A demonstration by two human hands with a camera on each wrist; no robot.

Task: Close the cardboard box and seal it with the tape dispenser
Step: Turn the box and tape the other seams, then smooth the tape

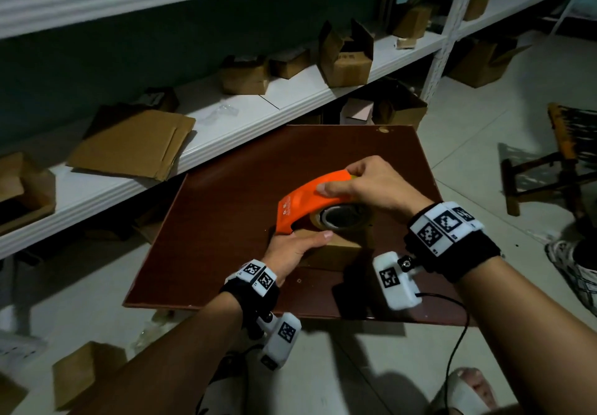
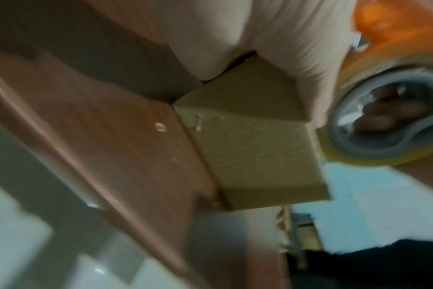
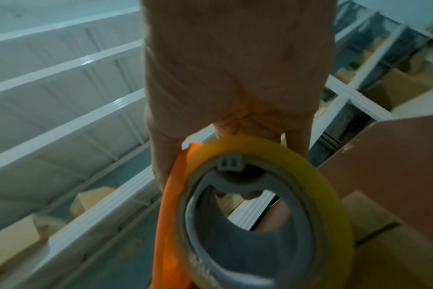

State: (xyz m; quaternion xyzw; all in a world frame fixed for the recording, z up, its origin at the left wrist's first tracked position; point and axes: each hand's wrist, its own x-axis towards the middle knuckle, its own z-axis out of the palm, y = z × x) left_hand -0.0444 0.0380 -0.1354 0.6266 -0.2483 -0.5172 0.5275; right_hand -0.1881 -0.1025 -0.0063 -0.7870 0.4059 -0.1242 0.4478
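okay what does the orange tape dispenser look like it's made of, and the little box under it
Tape dispenser: likely moulded plastic, judging by its smooth, slightly glossy orange shell; the grey hub looks plastic too. Box: plain brown cardboard, matte and fibrous, with scuffed specks near one corner.

White shelving [image 1: 226, 130] — pale tiled floor [image 1: 478, 117]

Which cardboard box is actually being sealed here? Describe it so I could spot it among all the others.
Find the dark brown board lying in front of the white shelves. The small cardboard box is the only one on it, held by the left hand, with the orange tape dispenser on top.
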